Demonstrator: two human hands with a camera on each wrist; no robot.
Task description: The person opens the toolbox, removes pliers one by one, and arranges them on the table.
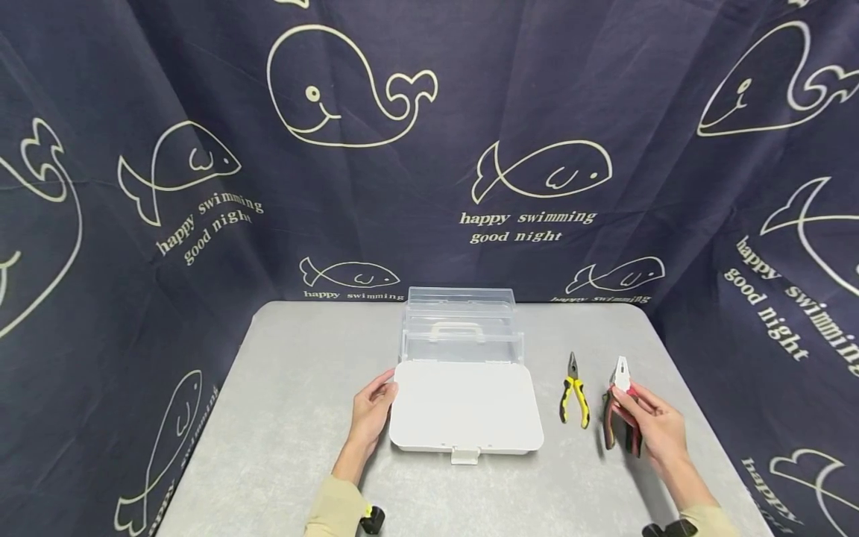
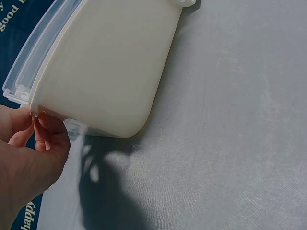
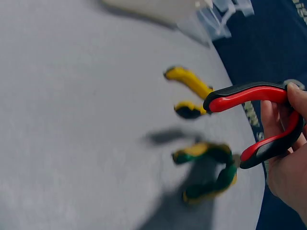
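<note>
A white plastic storage box (image 1: 466, 406) stands mid-table with its clear upper part (image 1: 461, 306) at the back. My left hand (image 1: 373, 406) is at the box's left back corner; in the left wrist view, thumb and fingers pinch its rim. My right hand (image 1: 654, 425) grips pliers (image 3: 261, 98) with red and black handles, held above the table with the jaws pointing away. Between box and right hand lie long-nose pliers (image 1: 573, 391) with yellow and black handles. Pliers with green and yellow handles (image 3: 204, 153) lie below the held pair, partly hidden.
The grey table (image 1: 302, 373) has rounded far corners. A dark blue curtain (image 1: 376, 201) with whale and fish drawings hangs behind it and along both sides. A white latch (image 1: 464, 456) sticks out from the box's front edge.
</note>
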